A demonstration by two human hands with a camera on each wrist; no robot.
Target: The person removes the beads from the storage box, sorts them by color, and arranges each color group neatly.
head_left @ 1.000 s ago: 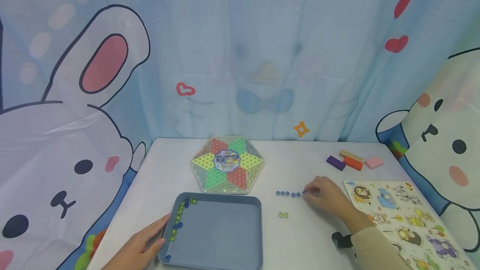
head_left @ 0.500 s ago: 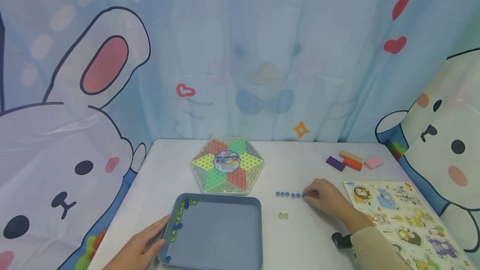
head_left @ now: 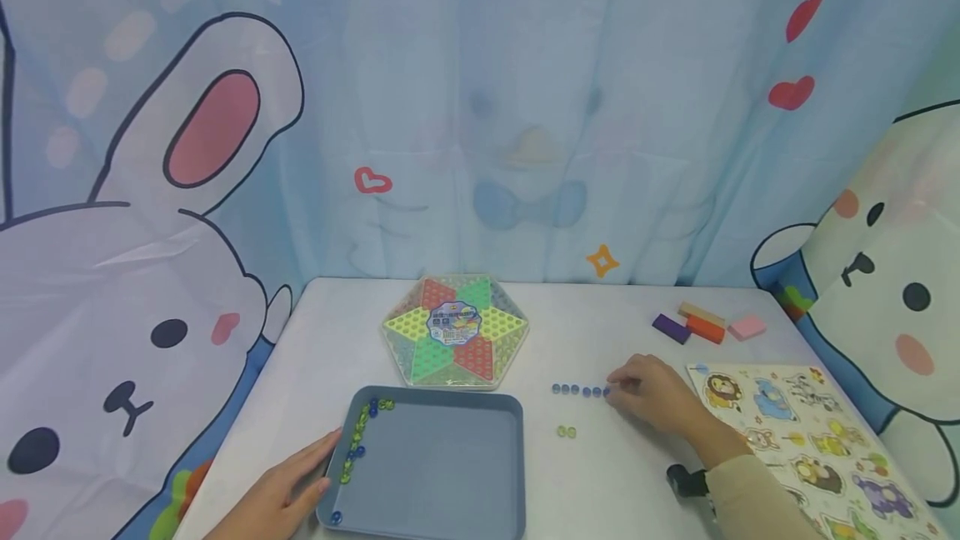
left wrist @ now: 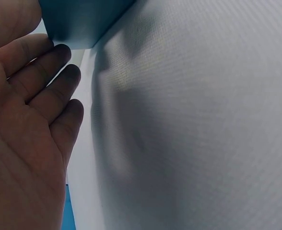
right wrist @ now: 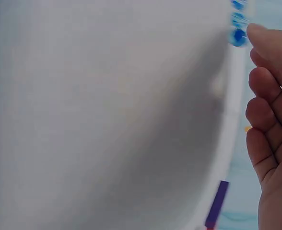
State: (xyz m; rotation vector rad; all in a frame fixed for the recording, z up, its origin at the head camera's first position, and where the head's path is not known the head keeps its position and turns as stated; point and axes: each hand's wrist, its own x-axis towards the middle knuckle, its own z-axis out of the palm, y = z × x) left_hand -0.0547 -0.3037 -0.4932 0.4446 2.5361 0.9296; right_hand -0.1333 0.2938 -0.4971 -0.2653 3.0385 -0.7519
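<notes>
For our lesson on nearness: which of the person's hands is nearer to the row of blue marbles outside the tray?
The right. The right hand is at the right end of the row; the left hand is farther away, at the left edge of the tray.

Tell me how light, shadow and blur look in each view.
Head: fairly even light, the tray clear-edged, small print on the board unreadable; left wrist: dim, the left hand darkest at its fingertips, soft shadows on the table; right wrist: marbles blurred, a broad, soft-edged shadow across the table.
</notes>
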